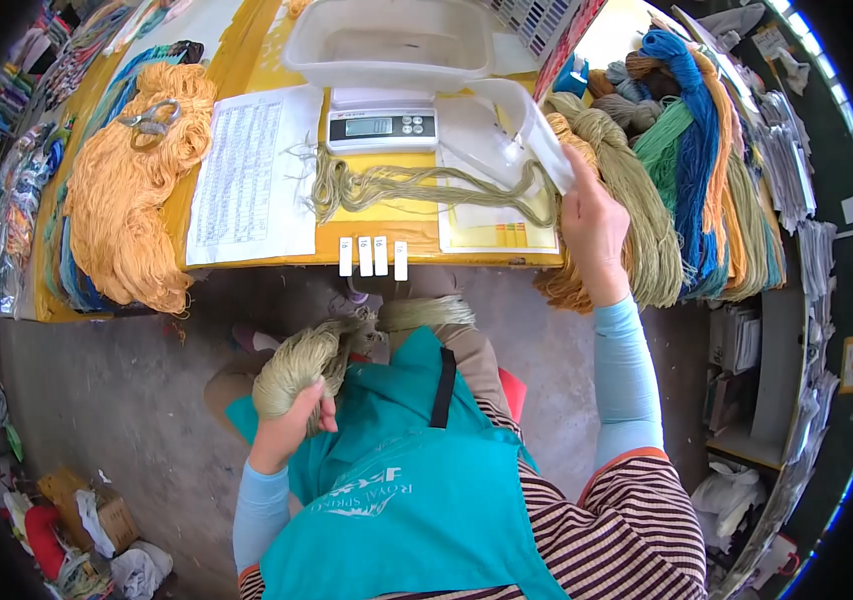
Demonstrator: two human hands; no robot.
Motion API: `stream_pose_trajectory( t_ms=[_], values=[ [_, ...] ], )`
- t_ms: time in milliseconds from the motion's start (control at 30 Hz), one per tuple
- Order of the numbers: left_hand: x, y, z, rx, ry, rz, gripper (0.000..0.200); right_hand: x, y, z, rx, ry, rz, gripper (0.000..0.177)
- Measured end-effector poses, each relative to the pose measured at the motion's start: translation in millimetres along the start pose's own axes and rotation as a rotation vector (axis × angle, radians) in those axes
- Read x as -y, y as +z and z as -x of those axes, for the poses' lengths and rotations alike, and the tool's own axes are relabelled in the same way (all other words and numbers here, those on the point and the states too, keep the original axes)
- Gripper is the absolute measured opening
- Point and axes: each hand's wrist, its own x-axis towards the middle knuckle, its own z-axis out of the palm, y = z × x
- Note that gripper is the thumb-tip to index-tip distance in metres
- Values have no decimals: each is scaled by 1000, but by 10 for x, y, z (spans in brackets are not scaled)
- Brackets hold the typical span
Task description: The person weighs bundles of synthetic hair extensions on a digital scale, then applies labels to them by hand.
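My left hand [298,422], over my lap, is closed around a thick hank of pale olive thread [296,368]. More of the same pale thread [428,312] lies across my knee. At the table's right side my right hand [596,225] grips the edge of a clear plastic bag [544,152], whose body spreads left toward the scale. Beneath it a thinner olive skein [396,186] stretches along the table's front part. Behind that skein stands a digital scale [382,128] with a lit display, its platform partly covered by a translucent plastic tub [386,72].
An orange yarn pile [136,190] with scissors [151,124] on it hangs over the table's left edge. A printed sheet [254,180] lies beside it. Several white tags [363,256] line the front edge. Blue, green, orange and olive hanks [691,165] drape at the right.
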Motion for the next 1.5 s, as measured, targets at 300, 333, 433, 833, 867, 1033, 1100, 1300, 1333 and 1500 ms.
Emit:
stream_pose_trajectory(
  t_ms=[300, 333, 433, 833, 867, 1033, 1100, 1300, 1333, 1500],
  values=[
    [121, -108, -63, 100, 67, 429, 42, 417, -4, -66, 262, -223, -249, 32],
    [112, -99, -69, 76, 49, 374, 42, 401, 31, -89, 260, -224, -249, 32],
    [120, -90, -44, 89, 7, 312, 41, 274, 221, -180, 356, -62, -478, 23],
    [127, -69, -16, 82, -2, 305, 42, 44, 556, -505, 437, -197, 27, 28],
    [119, -55, -14, 78, -1, 305, 41, 60, 528, -515, 496, -179, 44, 29],
    [101, -1, -21, 47, 18, 285, 39, -34, 633, -462, 451, -239, 74, 19],
    [103, 6, -25, 49, 20, 281, 40, -92, 690, -427, 436, -252, 114, 15],
    [109, 3, -31, 55, 21, 269, 40, -149, 624, -438, 203, 45, -14, 16],
    [130, -14, -41, 69, 21, 284, 39, -165, 614, -439, 202, 47, -13, 16],
    [118, 2, -52, 90, 13, 295, 38, -140, 378, -421, 154, 300, -31, 14]
  ],
)
